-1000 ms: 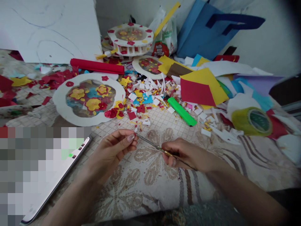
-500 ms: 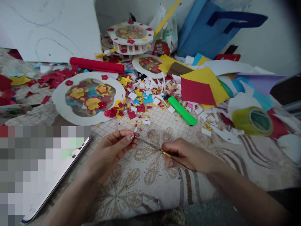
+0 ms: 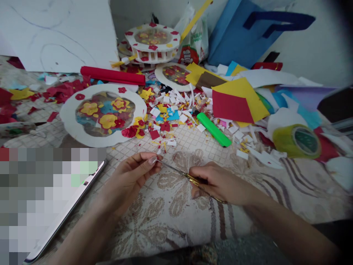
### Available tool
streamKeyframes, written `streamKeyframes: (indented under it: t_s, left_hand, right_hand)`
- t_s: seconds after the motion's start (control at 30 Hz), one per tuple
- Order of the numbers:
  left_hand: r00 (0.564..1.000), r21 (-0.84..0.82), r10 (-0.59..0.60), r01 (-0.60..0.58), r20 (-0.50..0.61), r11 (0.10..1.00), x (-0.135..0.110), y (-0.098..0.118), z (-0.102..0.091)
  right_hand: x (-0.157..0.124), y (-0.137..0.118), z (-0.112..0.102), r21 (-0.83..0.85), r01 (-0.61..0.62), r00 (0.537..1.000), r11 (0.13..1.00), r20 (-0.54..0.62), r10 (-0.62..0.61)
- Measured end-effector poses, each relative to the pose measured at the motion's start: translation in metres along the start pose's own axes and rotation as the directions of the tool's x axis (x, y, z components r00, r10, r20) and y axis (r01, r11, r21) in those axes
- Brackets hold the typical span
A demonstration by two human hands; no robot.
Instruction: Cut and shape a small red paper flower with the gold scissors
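Note:
My right hand (image 3: 217, 182) is closed around the gold handles of a small pair of scissors (image 3: 179, 173), whose thin blades point left. My left hand (image 3: 135, 176) is pinched at the blade tips, thumb against forefinger; whatever sits between them is too small to make out. Both hands hover low over a patterned lace cloth (image 3: 171, 209). Just beyond them lies a scatter of paper scraps (image 3: 171, 110) in white, red, yellow and blue.
A white flower-decorated disc (image 3: 102, 114) lies at the left, a tablet (image 3: 68, 213) at the near left. A green cutter (image 3: 213, 129), a yellow-green tape roll (image 3: 298, 141), coloured paper sheets (image 3: 237, 99), a red roll (image 3: 113, 76) and a round paper lantern (image 3: 151, 42) lie behind.
Both hands stay in almost the same spot; my right hand has shifted slightly on the scissors handles, showing more of the gold.

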State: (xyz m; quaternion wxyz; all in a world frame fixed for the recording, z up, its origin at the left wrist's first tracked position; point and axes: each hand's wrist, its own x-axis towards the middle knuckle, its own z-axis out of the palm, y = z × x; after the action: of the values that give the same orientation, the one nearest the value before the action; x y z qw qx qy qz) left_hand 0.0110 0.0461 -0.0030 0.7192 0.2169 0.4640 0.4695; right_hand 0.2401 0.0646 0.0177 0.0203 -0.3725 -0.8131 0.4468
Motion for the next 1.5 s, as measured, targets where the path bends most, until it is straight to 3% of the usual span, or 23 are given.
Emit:
streamKeyframes:
  t_s: [1.5]
  left_hand:
    - [0.999,0.085,0.034,-0.035,0.010,0.996,-0.0006,-0.0002,0.0025]
  right_hand:
    - [-0.0015,-0.0049,-0.0001,-0.027,-0.062,0.998,0.998,0.007,0.062]
